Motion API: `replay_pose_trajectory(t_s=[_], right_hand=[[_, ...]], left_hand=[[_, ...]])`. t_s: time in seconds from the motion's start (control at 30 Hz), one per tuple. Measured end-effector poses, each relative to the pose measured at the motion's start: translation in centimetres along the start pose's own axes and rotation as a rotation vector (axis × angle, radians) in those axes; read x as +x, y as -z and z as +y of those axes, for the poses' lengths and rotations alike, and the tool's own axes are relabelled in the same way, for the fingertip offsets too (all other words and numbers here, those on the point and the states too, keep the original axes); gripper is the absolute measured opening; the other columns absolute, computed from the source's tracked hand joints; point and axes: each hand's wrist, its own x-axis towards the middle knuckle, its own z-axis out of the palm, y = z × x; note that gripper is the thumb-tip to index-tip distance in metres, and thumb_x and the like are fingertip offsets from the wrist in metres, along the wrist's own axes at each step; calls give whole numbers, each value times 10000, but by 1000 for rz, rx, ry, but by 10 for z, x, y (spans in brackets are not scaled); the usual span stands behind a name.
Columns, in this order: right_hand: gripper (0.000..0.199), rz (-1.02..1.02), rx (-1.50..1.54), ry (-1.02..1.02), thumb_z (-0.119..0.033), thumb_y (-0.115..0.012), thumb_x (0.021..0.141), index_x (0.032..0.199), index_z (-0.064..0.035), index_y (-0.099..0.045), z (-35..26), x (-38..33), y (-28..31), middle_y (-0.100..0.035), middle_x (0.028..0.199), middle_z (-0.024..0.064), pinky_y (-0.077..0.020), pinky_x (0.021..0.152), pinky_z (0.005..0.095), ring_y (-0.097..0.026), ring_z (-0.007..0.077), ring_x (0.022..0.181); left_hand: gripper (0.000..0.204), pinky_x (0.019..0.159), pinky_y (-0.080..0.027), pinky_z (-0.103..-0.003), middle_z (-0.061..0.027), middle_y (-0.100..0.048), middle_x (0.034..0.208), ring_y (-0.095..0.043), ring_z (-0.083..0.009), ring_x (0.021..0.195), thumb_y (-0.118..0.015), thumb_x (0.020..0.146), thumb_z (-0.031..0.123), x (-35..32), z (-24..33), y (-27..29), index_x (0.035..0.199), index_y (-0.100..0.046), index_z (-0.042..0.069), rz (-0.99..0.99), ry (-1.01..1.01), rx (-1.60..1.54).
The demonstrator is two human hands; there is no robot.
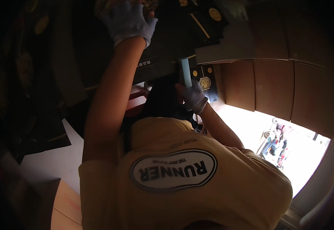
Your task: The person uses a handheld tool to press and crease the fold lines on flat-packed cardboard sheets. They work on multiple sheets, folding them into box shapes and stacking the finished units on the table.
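My left hand [130,25], in a pale work glove, reaches up to the top of the view. Its fingers spread over a dark surface with gold ornament, and their tips fade into the shade. Beneath that arm lies a large black box [98,57] with small pale print on its edge. Lower and to the right, my gloved right hand [195,99] has its fingers closed round the lower end of a pale blue, flat, strip-like thing [185,73]. Its exact kind is unclear. Beside this hand stands a dark package [205,82] with gold emblems.
Brown cartons [236,86] line the right side above a bright opening [236,117], with motorbikes [275,147] outside. Dark packages [40,143] are stacked at left, over a pale surface [73,153]. An orange-brown carton [66,205] stands lower left. A red object [136,103] shows behind my left arm.
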Motion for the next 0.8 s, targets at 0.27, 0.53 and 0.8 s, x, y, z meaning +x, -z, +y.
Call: replay_pose_trajectory(t_s=[0.27,0.53,0.8], right_hand=[[269,-291,598,214,-239,-560,803,921,2,-536,5,-2,38,-521,717,95,-455,627,323,-558,212,685],[232,-211,267,227,-146,-586,781,957,1,-547,16,6,53,-570,758,105,-472,618,313,-579,196,682],[313,-439,148,133,-58,-630,722,1019,-4,-551,24,-14,-23,-577,812,52,-468,684,266,-556,120,751]], left_hand=[[536,1007,-266,-568,-129,-344,1408,-293,-314,1302,-375,899,493,16,2,55,1301,-461,148,-493,-125,51],[562,1068,-159,-521,-130,-332,1418,-289,-317,1306,-358,899,489,13,9,5,1372,-371,187,-221,-280,-2],[547,1070,-123,-547,-113,-357,1401,-301,-302,1297,-378,893,460,21,22,-20,1352,-400,164,-78,-166,-38]])
